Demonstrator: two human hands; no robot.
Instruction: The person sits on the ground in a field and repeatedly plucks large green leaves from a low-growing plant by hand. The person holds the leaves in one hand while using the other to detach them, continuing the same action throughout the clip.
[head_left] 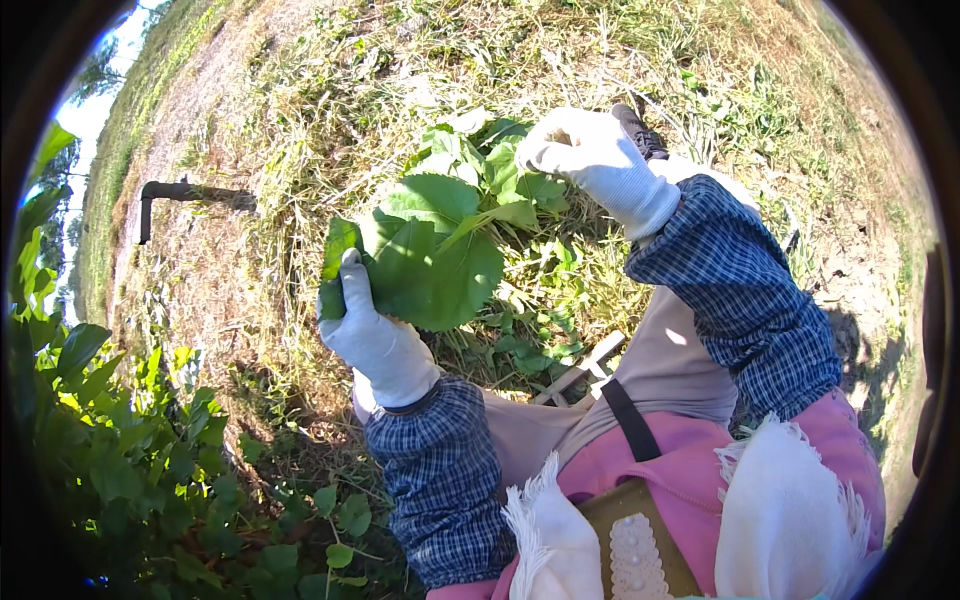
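My left hand (pixel 370 330), in a white glove, grips a bunch of broad green leaves (pixel 430 275) by their left edge, with the thumb laid over them. My right hand (pixel 585 160), also white-gloved, is raised just above and right of that bunch, its fingers curled together; what they hold, if anything, I cannot make out. More pale green leaves (pixel 450 150) show behind the bunch, between my hands. Blue plaid sleeves cover both my forearms.
A leafy bush (pixel 110 450) fills the lower left. A dark bent pipe (pixel 195 192) stands at the left on dry cut grass (pixel 290 120). A dark shoe (pixel 632 128) shows behind my right hand, and pale wooden slats (pixel 600 355) lie below the leaves, beside my legs.
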